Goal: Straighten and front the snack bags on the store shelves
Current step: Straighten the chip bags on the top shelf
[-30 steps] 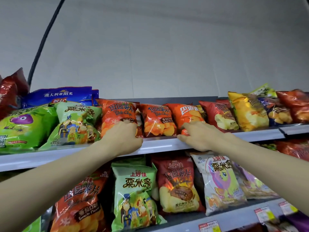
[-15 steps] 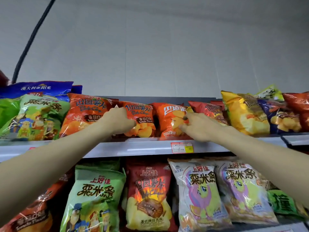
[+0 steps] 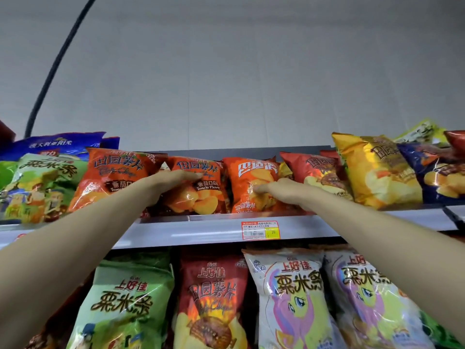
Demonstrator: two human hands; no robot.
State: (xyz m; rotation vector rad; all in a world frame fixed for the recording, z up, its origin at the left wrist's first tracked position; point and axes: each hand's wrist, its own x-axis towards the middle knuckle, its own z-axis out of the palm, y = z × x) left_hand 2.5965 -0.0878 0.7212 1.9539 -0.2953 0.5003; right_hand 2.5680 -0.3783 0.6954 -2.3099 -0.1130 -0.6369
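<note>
Working along the top shelf [image 3: 201, 230], across the middle of the frame, at the row of snack bags [image 3: 377, 170] standing on it.

Risks, as judged from here:
- Toppling the whole leaning row by pushing sideways too hard; puffed, slippery packs, packed touching one another.
- Dragging the large tomato chip bag [image 3: 108, 177], left of centre, forward off the shelf lip with the left forearm [image 3: 88, 235] crossing its lower right corner.
- Crushing chips by pressing flat on an air-filled pack.

Found the small tomato chip bag [image 3: 201, 195] at frame centre: upright on its bottom seam, long axis vertical and tipped back a little, printed face toward the camera, top seam up. Found the orange chip bag [image 3: 247, 172] just right of it and touching: likewise upright, face forward, turned slightly toward frame left. Both set close behind the shelf lip, going by the bottom seams.

Noted the left hand [image 3: 173, 182] laid palm-down over the small tomato bag's upper left, fingers stretched out, gripping nothing. Noted the right hand [image 3: 281, 191] reaching in from lower right, fingers extended flat against the orange bag's face; thumb hidden, no pinch visible.

Logged the price label [image 3: 260, 230] on the shelf edge below the orange bag. Possible snagging by a wrist on pulling back.
</note>
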